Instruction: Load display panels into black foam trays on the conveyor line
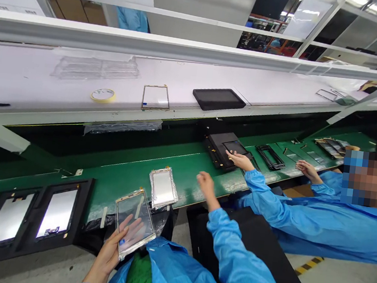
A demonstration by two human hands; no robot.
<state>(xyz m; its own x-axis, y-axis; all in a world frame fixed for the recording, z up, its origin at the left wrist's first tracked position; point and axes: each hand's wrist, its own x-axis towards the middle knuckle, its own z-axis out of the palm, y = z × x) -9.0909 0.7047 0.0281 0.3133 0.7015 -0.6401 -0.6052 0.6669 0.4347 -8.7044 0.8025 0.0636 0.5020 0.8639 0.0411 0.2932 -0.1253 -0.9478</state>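
My left hand (109, 253) is closed on the lower left edge of a clear glass touch panel (138, 220) with a thin tan border. The panel is tilted, and my fingers show through it from behind. My right hand (206, 186) is raised over the front edge of the green bench, away from the panel. Its fingers are curled together, and whatever they may hold is hidden. Between the hands and slightly farther back, a silvery screen panel (163, 187) lies on foil-like wrapping.
At left, a black foam tray (26, 218) holds two bright screens. A co-worker's hands (241, 160) are to the right, by a stack of black trays (219, 152) and black frames (270, 157). The white shelf (182, 75) carries a tape roll (103, 95) and a dark tray (218, 99).
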